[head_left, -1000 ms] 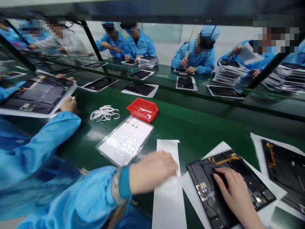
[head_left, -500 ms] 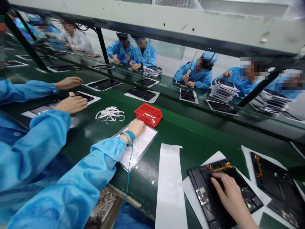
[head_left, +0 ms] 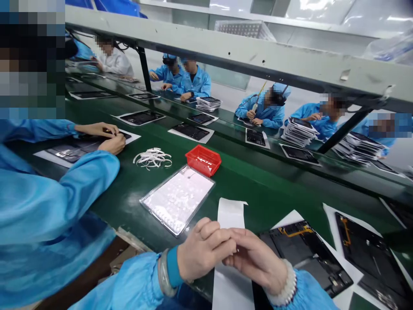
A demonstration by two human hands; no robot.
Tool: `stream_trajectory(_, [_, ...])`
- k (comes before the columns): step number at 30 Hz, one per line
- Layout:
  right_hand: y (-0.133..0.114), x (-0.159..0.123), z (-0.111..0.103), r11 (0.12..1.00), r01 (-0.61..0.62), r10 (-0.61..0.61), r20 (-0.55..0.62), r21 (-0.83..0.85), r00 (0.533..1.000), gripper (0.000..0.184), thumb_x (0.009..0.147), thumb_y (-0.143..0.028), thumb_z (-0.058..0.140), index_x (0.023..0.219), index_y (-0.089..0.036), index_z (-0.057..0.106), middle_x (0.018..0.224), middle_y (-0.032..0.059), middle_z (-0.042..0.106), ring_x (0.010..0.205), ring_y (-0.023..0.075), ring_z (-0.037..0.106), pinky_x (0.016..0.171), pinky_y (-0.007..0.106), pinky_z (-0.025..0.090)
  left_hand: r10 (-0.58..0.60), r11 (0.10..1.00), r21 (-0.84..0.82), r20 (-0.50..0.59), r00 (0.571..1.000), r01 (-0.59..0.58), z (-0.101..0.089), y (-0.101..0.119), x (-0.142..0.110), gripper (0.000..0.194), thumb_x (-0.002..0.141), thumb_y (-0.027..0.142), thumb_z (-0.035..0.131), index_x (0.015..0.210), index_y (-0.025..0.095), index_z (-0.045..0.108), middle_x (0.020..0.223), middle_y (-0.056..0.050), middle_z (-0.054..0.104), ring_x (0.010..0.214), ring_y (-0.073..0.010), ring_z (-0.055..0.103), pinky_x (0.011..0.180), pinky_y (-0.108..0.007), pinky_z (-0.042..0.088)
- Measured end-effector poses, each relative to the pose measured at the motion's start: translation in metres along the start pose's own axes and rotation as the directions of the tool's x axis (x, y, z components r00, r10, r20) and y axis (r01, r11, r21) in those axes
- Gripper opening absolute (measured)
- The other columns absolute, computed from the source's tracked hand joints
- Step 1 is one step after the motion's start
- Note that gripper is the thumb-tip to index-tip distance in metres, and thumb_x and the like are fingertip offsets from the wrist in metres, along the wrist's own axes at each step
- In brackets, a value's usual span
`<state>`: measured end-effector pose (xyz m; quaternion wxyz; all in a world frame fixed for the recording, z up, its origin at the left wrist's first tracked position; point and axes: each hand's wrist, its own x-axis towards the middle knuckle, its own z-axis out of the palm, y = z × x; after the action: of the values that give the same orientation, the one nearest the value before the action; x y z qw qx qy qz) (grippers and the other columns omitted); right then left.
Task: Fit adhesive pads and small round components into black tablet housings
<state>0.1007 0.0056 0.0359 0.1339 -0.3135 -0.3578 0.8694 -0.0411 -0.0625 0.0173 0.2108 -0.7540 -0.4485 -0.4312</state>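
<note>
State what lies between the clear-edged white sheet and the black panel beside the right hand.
In the head view, a white paper strip lies there, partly hidden by the left hand and right hand.

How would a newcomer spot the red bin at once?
On the long green bench, start at the clear-edged white sheet beyond the left hand. The red bin sits by its far end, right of the heaped white strips. Its solid red body sets it apart from those white neighbours.
</note>
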Motion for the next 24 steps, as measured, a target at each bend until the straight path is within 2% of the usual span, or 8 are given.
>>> stream_trajectory(2, [-0.001, 0.008, 0.001, 0.995, 0.037, -0.04, -0.041, -0.088, 0.998, 0.034, 0.064, -0.044, 0.08, 0.068, -0.016, 0.061, 0.061, -0.0025, 0.051, 0.055, 0.0074, 0.046, 0.055, 0.021, 0.041, -0.074, 0.997, -0.002, -0.01, 0.997, 0.074, -0.002, -0.005, -0.005, 0.015, 0.094, 0.017, 0.048, 0.084, 0.022, 0.059, 0.08, 0.0, 0.062, 0.078, -0.0153, 0.048, 0.077, -0.03, 0.039])
stream_trajectory(5, [-0.004, 0.022, 0.001, 0.942, 0.134, -0.18, -0.126, -0.307, 0.976, 0.045, 0.064, -0.056, 0.075, 0.064, -0.015, 0.056, 0.054, -0.0034, 0.052, 0.048, 0.0057, 0.045, 0.047, 0.019, 0.035, -0.17, 0.985, -0.024, 0.003, 0.985, 0.17, -0.004, -0.013, -0.007, 0.01, 0.093, 0.016, 0.049, 0.092, 0.019, 0.059, 0.086, -0.003, 0.064, 0.081, -0.016, 0.055, 0.079, -0.031, 0.046])
stream_trajectory(7, [-0.005, 0.031, 0.001, 0.895, 0.158, -0.239, -0.149, -0.417, 0.959, 0.05, 0.064, -0.062, 0.071, 0.062, -0.015, 0.053, 0.052, -0.0037, 0.052, 0.044, 0.0054, 0.045, 0.043, 0.019, 0.033, -0.172, 0.985, 0.032, 0.002, 0.985, 0.172, -0.004, -0.017, -0.007, 0.014, 0.092, 0.011, 0.048, 0.1, 0.016, 0.058, 0.088, -0.006, 0.065, 0.082, -0.0167, 0.059, 0.078, -0.032, 0.049])
stream_trajectory(9, [-0.006, 0.036, 0.0, 0.872, 0.176, -0.259, -0.127, -0.457, 0.957, 0.051, 0.064, -0.063, 0.069, 0.066, -0.015, 0.053, 0.055, -0.0034, 0.054, 0.043, 0.0055, 0.046, 0.042, 0.019, 0.034, -0.151, 0.982, 0.12, 0.002, 0.989, 0.149, -0.004, -0.02, -0.008, 0.018, 0.091, 0.009, 0.046, 0.103, 0.014, 0.058, 0.088, -0.007, 0.067, 0.081, -0.0176, 0.062, 0.077, -0.032, 0.052])
stream_trajectory(14, [-0.009, 0.039, 0.004, 0.792, 0.224, -0.295, -0.034, -0.568, 0.955, 0.045, 0.07, -0.06, 0.064, 0.074, -0.016, 0.057, 0.064, -0.0007, 0.06, 0.048, 0.0072, 0.051, 0.047, 0.022, 0.042, -0.19, 0.968, 0.166, -0.007, 0.982, 0.188, -0.002, -0.026, -0.015, 0.018, 0.094, 0.013, 0.045, 0.106, 0.013, 0.059, 0.092, -0.009, 0.069, 0.085, -0.0187, 0.066, 0.078, -0.032, 0.056])
stream_trajectory(20, [-0.006, 0.041, 0.008, 0.575, 0.262, -0.413, 0.001, -0.775, 0.911, 0.022, 0.084, -0.038, 0.053, 0.079, -0.018, 0.061, 0.063, -0.0015, 0.061, 0.051, 0.0084, 0.052, 0.053, 0.022, 0.042, -0.279, 0.949, 0.143, -0.027, 0.96, 0.28, 0.001, -0.023, -0.017, 0.015, 0.093, 0.011, 0.045, 0.1, 0.013, 0.058, 0.089, -0.007, 0.069, 0.082, -0.0156, 0.066, 0.076, -0.027, 0.054])
stream_trajectory(22, [-0.005, 0.042, 0.008, 0.551, 0.265, -0.419, 0.011, -0.791, 0.908, 0.021, 0.085, -0.035, 0.051, 0.077, -0.018, 0.06, 0.061, -0.0018, 0.059, 0.052, 0.0089, 0.052, 0.054, 0.022, 0.041, -0.313, 0.938, 0.162, 0.013, 0.95, 0.307, 0.001, -0.028, -0.016, 0.016, 0.094, 0.013, 0.042, 0.093, 0.015, 0.058, 0.084, -0.004, 0.068, 0.077, -0.0134, 0.066, 0.072, -0.024, 0.053])
stream_trajectory(24, [-0.005, 0.042, 0.007, 0.565, 0.261, -0.426, -0.005, -0.783, 0.905, 0.021, 0.084, -0.037, 0.052, 0.076, -0.018, 0.058, 0.058, -0.0027, 0.057, 0.051, 0.0092, 0.051, 0.053, 0.022, 0.04, -0.358, 0.909, 0.241, 0.04, 0.933, 0.339, -0.002, -0.04, -0.015, 0.019, 0.095, 0.015, 0.04, 0.086, 0.017, 0.057, 0.078, -0.002, 0.066, 0.07, -0.0121, 0.064, 0.067, -0.023, 0.05])
